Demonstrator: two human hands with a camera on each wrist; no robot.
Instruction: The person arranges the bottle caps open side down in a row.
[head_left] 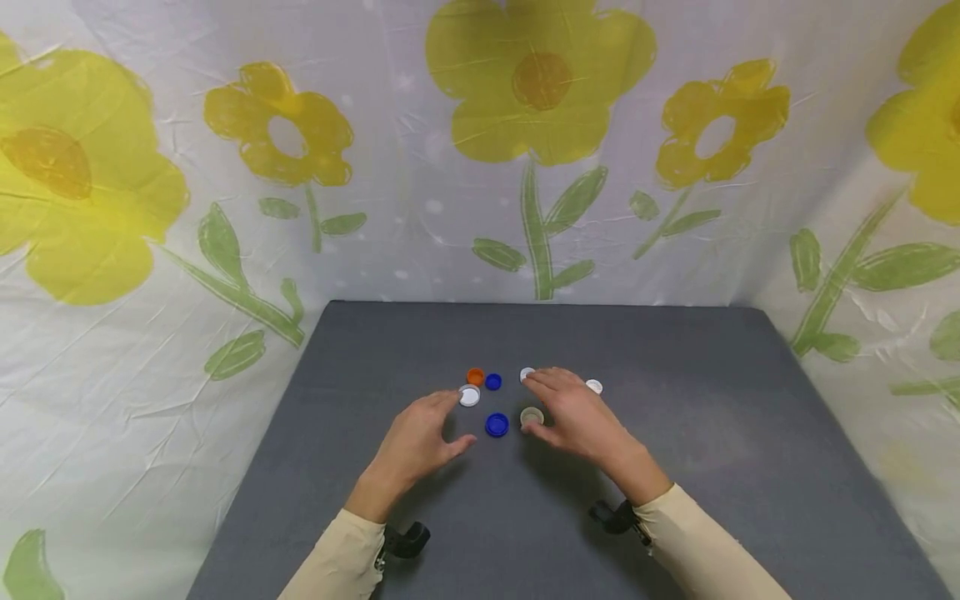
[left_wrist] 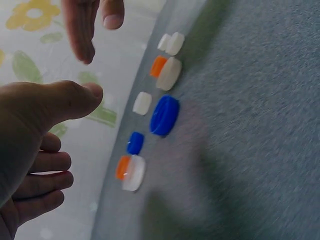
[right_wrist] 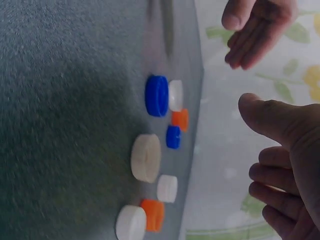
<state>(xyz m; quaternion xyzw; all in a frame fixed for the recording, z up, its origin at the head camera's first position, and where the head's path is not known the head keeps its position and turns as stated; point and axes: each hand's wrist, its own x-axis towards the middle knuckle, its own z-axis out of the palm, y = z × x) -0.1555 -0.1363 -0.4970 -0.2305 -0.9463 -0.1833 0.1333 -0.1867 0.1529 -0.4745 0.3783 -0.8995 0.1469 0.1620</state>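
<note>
Several plastic bottle caps lie on the dark grey table. My left hand (head_left: 416,442) hovers, thumb spread from its fingers and holding nothing, beside a white cap (head_left: 469,396) and a large blue cap (head_left: 497,425). An orange cap (head_left: 476,377) and a small blue cap (head_left: 493,382) sit just behind the white one. Over the right part of the group, my right hand (head_left: 577,412) is raised with its fingers relaxed. A beige cap (head_left: 532,416) shows by its thumb, and another white cap (head_left: 527,376) by its fingertips. A second orange cap (right_wrist: 152,215), covered in the head view, appears in the right wrist view.
One more white cap (head_left: 594,387) lies beyond the right hand. The grey tabletop (head_left: 697,375) ends at a back edge against a white curtain (head_left: 420,200) printed with yellow flowers. Curtain cloth also hangs at both sides. Both wrists wear black mounts (head_left: 408,540).
</note>
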